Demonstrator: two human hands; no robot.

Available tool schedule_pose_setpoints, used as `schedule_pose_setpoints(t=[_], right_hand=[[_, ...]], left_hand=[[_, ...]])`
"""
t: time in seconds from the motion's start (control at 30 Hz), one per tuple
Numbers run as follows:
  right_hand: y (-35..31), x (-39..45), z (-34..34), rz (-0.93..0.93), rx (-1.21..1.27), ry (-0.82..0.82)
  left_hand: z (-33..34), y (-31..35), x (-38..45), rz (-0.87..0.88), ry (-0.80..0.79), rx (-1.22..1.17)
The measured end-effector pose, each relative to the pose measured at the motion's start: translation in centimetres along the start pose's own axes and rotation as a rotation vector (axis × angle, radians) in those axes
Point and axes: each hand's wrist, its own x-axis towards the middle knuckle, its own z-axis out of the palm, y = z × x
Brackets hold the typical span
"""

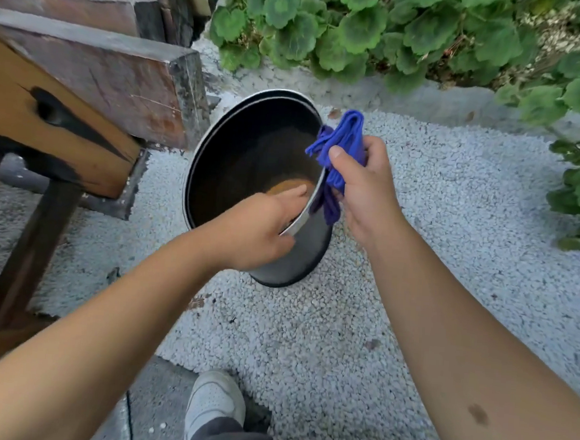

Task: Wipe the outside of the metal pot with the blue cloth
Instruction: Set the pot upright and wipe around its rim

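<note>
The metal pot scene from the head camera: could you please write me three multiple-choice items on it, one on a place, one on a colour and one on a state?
1. Where does the left hand grip the metal pot?
A. its near rim
B. its base
C. a side handle

2. What colour is the cloth?
A. red
B. blue
C. white

3. What is the right hand doing?
A. resting open on the gravel
B. holding the cloth against the pot's rim
C. gripping the wooden bench

Answers: 1 A, fingers reach inside over the near rim; 2 B, the bunched cloth is plainly blue; 3 B, its fingers curl round the cloth beside the rim.
</note>
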Motion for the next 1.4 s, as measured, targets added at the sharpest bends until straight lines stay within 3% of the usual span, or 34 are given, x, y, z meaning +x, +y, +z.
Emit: schedule_pose_setpoints(t=[0.13,0.27,0.37,0.53,0.7,0.97,1.03,1.1,1.17,1.23,1.3,1.37,1.4], right_hand=[[-1.1,1.0,-1.6,0.001,0.103,0.123],[-1.0,0.8,-1.1,0.014,0.115,0.116],[-1.0,0.5,-0.4,0.009,0.11,0.131],[-0.9,0.2,-0.5,0.013,0.069,0.161],[-1.0,0.6,-1.0,0.004,0.008,0.156],[-2.4,3.1,-2.0,0.006,-0.143,0.072],[-2.8,3.4,-2.0,0.045,-0.158,0.005],[-3.0,3.6,-1.9,0.06,-0.215,-0.027],[-2.9,3.7,-1.9,0.062,-0.322,-0.03],[-2.7,3.9,-2.1,0.055,-0.448,-0.038],[-2.7,4.1,-2.1,0.042,-0.561,-0.036],[-3.1,4.4,-1.9,0.0,-0.668,-0.026],[-3.3,4.5,-1.7,-0.036,-0.718,-0.021]], left_hand=[[-2.6,-2.8,-2.0,0.124,-0.118,0.246],[-5.7,-4.9,-2.9,-0.069,-0.156,0.464],[-5.1,-4.0,-2.4,-0.229,0.01,0.447],[-1.8,1.7,3.1,-0.232,0.233,0.172],[-1.5,3.1,5.3,-0.083,0.279,0.19],[-1.2,0.2,2.4,0.142,0.063,0.221],[-0.9,-0.4,2.0,0.083,0.054,0.306],[-0.7,-1.2,0.6,0.0,0.185,0.287],[-1.3,-3.0,-1.5,-0.112,0.548,0.218],[-2.1,-6.1,-3.5,-0.404,0.857,0.199],[-2.7,-8.4,-4.7,-0.781,0.779,-0.205],[-2.7,-8.8,-4.6,-0.902,0.595,-0.749],[-2.8,-8.9,-4.3,-0.887,0.585,-0.798]])
